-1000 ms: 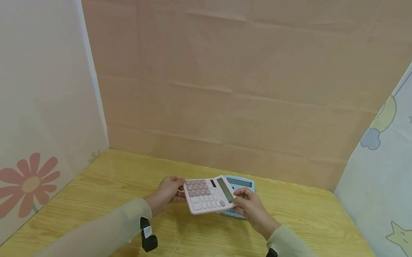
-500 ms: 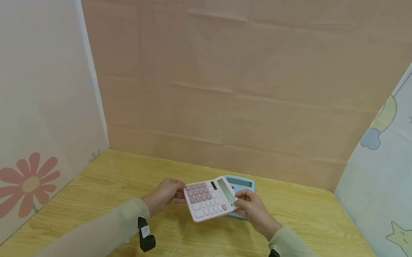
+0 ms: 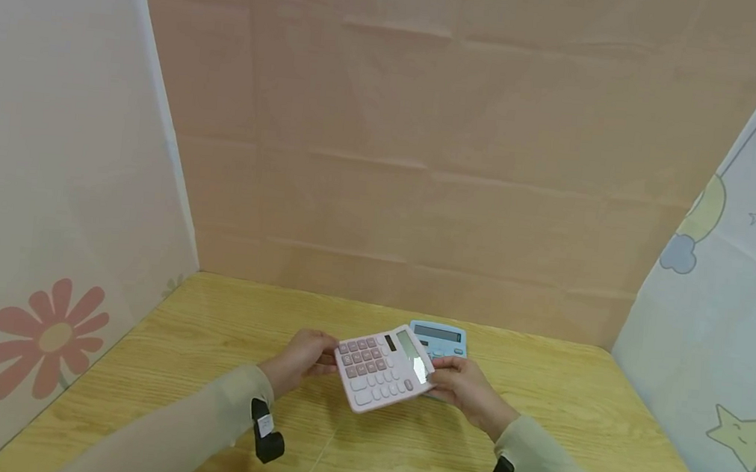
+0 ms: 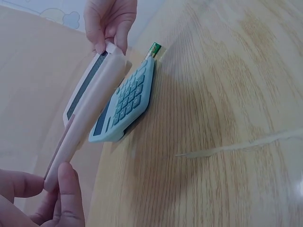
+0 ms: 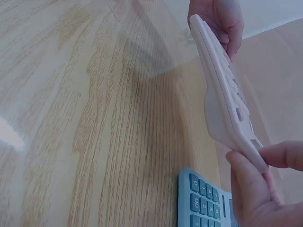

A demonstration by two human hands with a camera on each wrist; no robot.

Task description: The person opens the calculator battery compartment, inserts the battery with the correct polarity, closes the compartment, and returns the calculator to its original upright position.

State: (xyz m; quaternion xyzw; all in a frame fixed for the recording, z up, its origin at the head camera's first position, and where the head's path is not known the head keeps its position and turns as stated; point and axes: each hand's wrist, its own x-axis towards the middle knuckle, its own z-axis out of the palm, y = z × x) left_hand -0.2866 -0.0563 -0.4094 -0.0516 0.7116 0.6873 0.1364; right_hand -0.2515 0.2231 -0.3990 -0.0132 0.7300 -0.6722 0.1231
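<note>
A pink calculator (image 3: 375, 382) is held up over the table, tilted, its keys facing the head camera and a bright reflection on its display. My left hand (image 3: 302, 360) pinches its left edge between thumb and fingers. At the display end, my right hand (image 3: 472, 396) grips the opposite edge the same way. Behind and partly hidden by it, a light blue calculator (image 3: 440, 334) lies on the table, its keypad showing in the left wrist view. Past that calculator's end pokes a small green item (image 4: 153, 49), mostly hidden.
The wood-grain table (image 3: 223, 312) reaches back to a brown paper-like backdrop (image 3: 420, 217). White panels stand on both sides, a red flower (image 3: 55, 339) printed on the left one and a star (image 3: 748, 441) on the right. A pale streak (image 4: 246, 143) crosses the tabletop.
The pink calculator has tipped further toward the head camera and its near corner sits slightly lower. Both hands keep their grip with small shifts. A reflection now shows on the display.
</note>
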